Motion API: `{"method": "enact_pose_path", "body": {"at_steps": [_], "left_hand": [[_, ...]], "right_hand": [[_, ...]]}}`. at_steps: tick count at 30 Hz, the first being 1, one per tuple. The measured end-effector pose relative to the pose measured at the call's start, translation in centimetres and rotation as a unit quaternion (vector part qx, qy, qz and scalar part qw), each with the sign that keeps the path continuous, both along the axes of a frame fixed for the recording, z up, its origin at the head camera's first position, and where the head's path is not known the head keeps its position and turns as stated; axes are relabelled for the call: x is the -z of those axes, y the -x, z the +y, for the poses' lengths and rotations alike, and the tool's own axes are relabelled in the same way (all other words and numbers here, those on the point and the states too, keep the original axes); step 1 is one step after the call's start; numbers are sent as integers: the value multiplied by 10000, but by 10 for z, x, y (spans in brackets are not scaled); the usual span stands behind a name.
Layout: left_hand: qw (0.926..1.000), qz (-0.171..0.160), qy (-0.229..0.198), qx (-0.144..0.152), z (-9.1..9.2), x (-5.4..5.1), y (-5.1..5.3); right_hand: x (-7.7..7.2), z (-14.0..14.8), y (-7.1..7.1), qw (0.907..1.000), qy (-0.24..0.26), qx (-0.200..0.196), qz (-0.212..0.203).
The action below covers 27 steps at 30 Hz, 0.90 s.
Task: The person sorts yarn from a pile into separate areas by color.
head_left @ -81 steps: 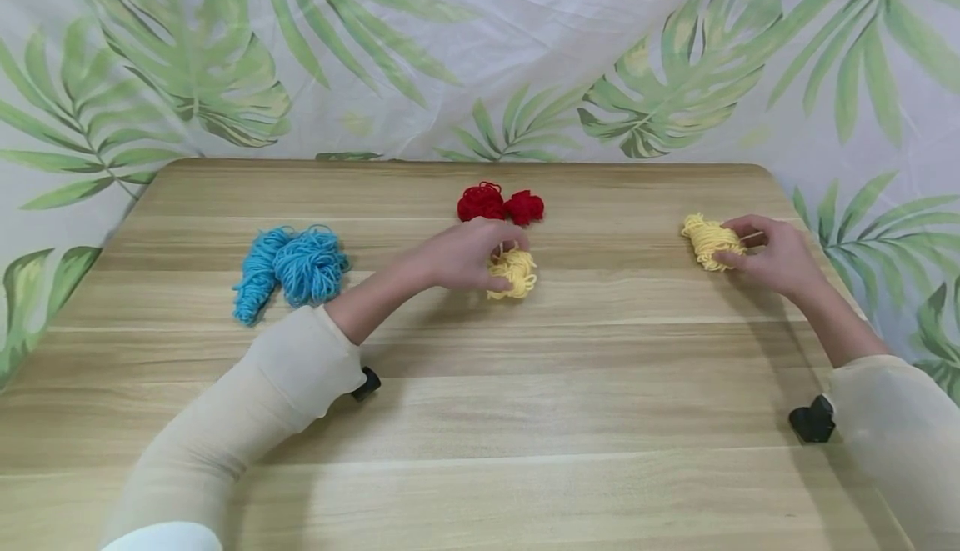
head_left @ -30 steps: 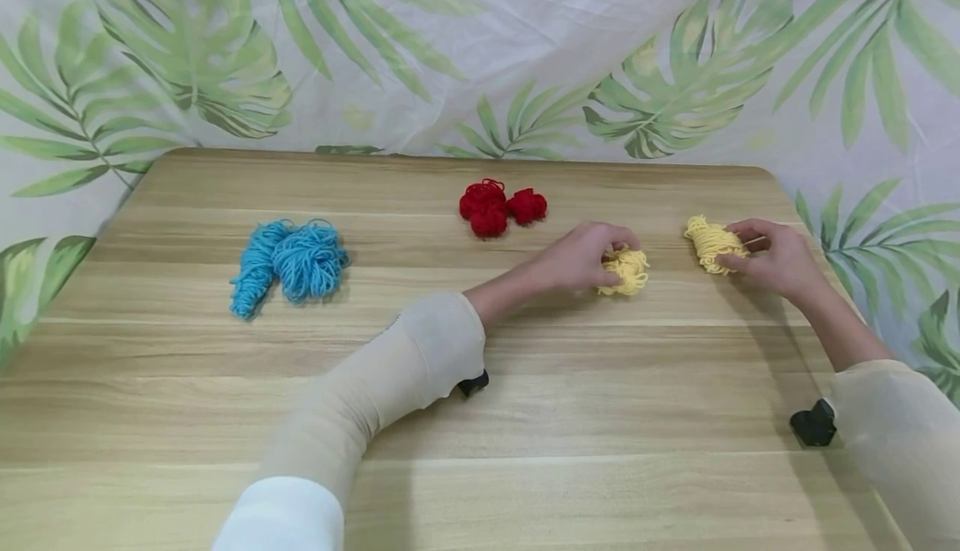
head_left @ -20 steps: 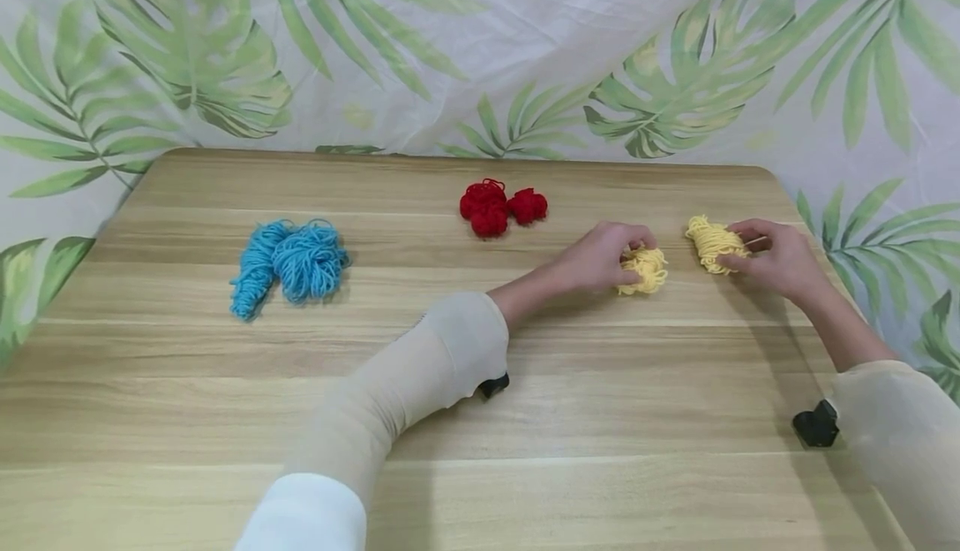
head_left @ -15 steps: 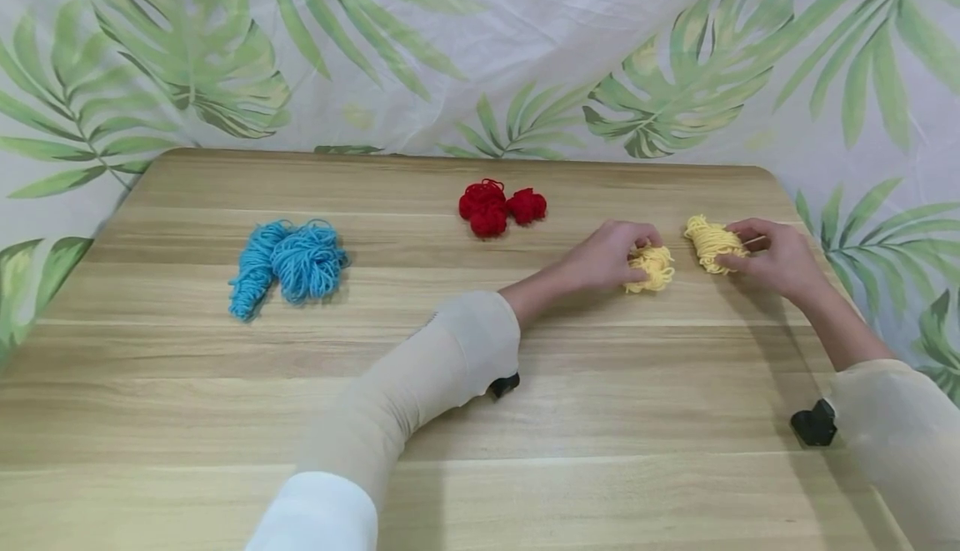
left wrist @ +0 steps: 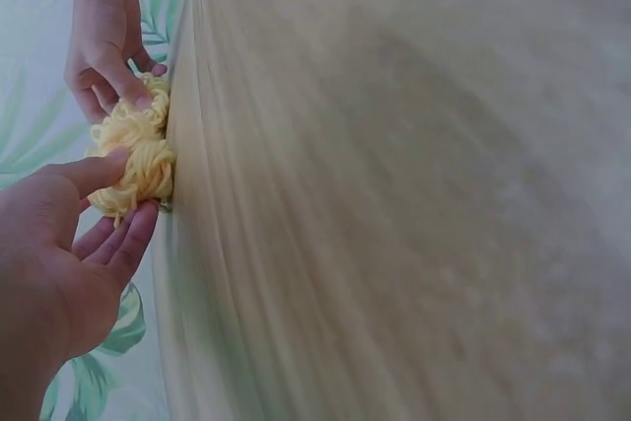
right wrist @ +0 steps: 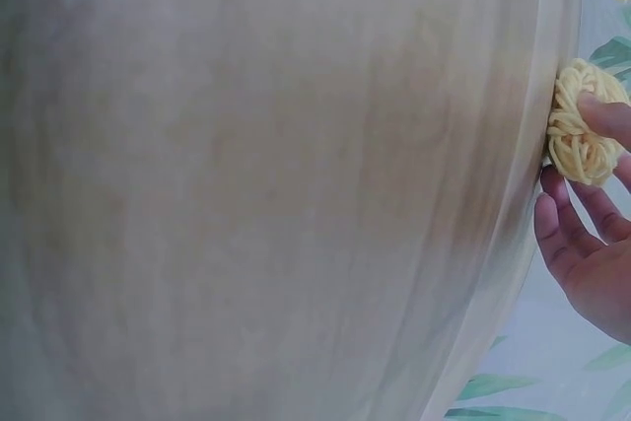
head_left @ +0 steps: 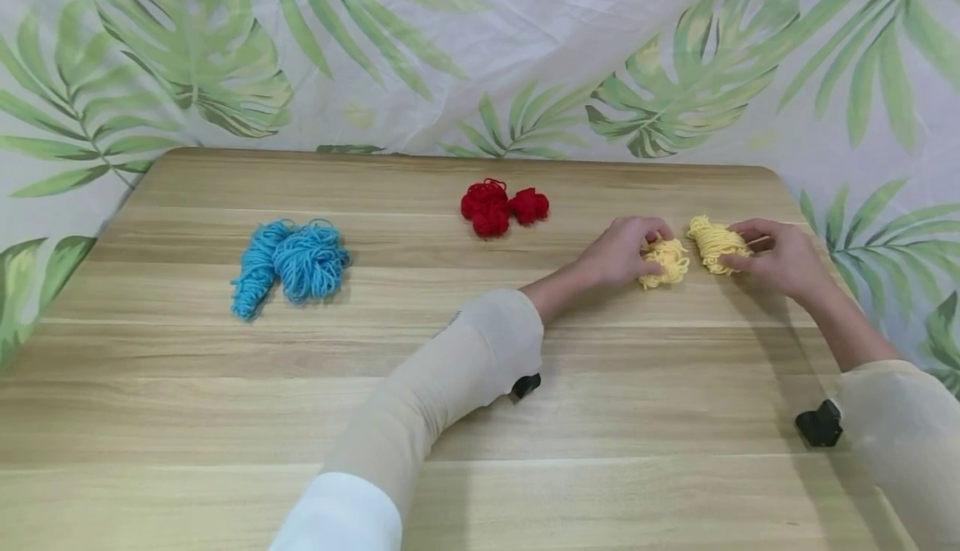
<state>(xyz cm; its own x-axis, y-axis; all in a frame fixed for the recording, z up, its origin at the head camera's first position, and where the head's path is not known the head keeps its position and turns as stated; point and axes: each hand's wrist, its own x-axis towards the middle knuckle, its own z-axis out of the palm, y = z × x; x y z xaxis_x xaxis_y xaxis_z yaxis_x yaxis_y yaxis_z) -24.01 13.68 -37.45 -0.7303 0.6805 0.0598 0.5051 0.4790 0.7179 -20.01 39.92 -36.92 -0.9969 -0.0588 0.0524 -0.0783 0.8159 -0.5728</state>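
Note:
My left hand (head_left: pixel 624 252) pinches a small yellow yarn bundle (head_left: pixel 667 264) between thumb and fingers, at the right part of the table. Just beyond it, a second yellow yarn bundle (head_left: pixel 714 242) is pinched by my right hand (head_left: pixel 780 257). In the head view a narrow gap separates the two bundles. The left wrist view shows the left bundle (left wrist: pixel 146 170) in front of the other one, with both hands on them. In the right wrist view the right bundle (right wrist: pixel 584 130) sits between thumb and fingers, partly cut off by the frame edge.
Two blue yarn bundles (head_left: pixel 309 261) lie together on the left of the wooden table (head_left: pixel 450 418). Red yarn bundles (head_left: pixel 487 207) sit side by side near the back edge. A leaf-printed cloth (head_left: pixel 525 51) hangs behind the table.
My left hand has carried its yellow yarn bundle rightward across the table, from in front of the red bundles to beside the other yellow one. The right hand stays nearly where it was.

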Motion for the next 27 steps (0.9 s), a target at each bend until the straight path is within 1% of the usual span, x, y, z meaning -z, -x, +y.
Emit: {"method": "enact_pose_path", "body": {"at_steps": [4,8,14,18,23,27], "left_hand": [[9999,-52,-39,-108,3,2,0],[9996,-182,-73,-218,8,4,-1],[9979,-306,-124,-551,16,3,-4],[9970,-300,-159,-694,22,4,-3],[9972,-197,-186,-691,26,4,-4],[9965,-120,-168,-806,28,4,-5]], "right_hand": [[-1,0,0,10000,-48,-1,-36],[-2,-1,0,10000,-50,5,-59],[-3,-1,-1,10000,-63,-10,-48],[-3,-1,-2,9999,-94,8,-83],[-3,-2,-2,9998,-80,-3,-173],[-4,-2,-2,9998,-84,-27,-181]]}}
